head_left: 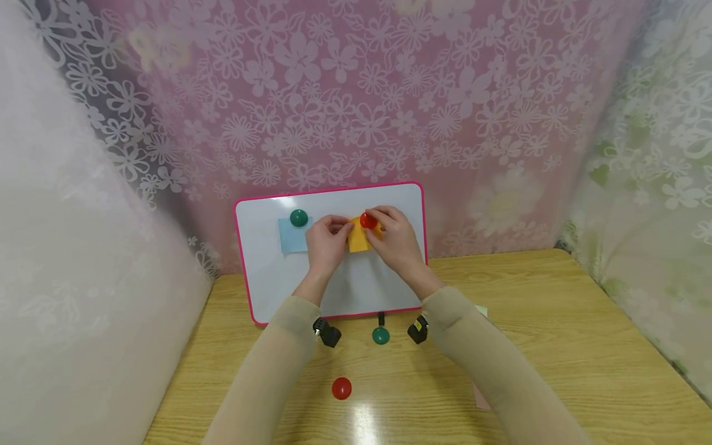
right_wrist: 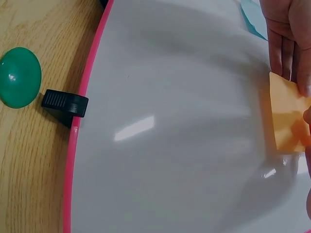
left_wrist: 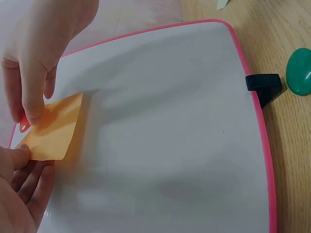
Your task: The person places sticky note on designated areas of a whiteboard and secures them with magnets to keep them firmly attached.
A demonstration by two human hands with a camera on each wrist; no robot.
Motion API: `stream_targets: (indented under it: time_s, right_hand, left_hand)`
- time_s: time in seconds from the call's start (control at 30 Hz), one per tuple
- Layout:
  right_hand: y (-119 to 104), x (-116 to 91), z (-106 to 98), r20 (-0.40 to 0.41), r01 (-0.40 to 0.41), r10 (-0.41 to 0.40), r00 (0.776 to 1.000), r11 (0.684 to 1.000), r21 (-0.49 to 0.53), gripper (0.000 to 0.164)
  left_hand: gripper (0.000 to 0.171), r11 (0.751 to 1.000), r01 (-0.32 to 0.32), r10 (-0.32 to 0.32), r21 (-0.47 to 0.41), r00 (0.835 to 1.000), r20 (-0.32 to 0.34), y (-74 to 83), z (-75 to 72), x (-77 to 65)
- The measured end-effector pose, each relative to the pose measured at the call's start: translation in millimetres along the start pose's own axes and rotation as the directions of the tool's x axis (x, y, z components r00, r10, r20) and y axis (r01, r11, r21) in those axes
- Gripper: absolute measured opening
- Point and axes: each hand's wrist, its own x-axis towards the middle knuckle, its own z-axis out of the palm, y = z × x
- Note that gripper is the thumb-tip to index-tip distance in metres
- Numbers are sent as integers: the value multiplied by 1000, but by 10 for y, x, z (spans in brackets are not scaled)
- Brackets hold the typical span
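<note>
An orange sticky note point(head_left: 358, 240) lies against the upper right of a pink-rimmed whiteboard point(head_left: 378, 284). My left hand point(head_left: 328, 241) pinches the note's left edge between thumb and fingers; in the left wrist view the note point(left_wrist: 56, 131) stands a little off the board, casting a shadow. My right hand point(head_left: 396, 238) pinches a round red magnet point(head_left: 368, 220) at the note's top edge. The right wrist view shows only part of the note point(right_wrist: 286, 116), with the left hand's fingers point(right_wrist: 275, 53) on it. Further left, a green magnet point(head_left: 298, 217) sits atop a blue sticky note point(head_left: 292, 238).
On the wooden table point(head_left: 534, 334), a second green magnet point(head_left: 381, 335) lies beside a black clip point(head_left: 381, 318) at the board's lower edge. Another red magnet point(head_left: 342, 388) lies nearer me. Pale green point(head_left: 482, 310) and pink paper point(head_left: 481, 398) show partly from under the right sleeve.
</note>
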Motion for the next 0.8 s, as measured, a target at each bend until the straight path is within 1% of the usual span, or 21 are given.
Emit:
stream_targets:
  time_s: [0.27, 0.47, 0.8]
  right_hand:
    - [-57, 36, 12, 8, -12, 12, 1000, 1000, 6, 40]
    - [-80, 51, 20, 4, -16, 16, 1000, 1000, -3, 40]
    - [-105, 73, 32, 1, -43, 43, 999, 999, -20, 39]
  left_hand:
    - [15, 1000, -23, 23, 14, 1000, -11, 13, 11, -6]
    - [15, 1000, -3, 4, 23, 1000, -24, 11, 20, 7]
    - [18, 999, 24, -23, 23, 1000, -14, 15, 9, 3]
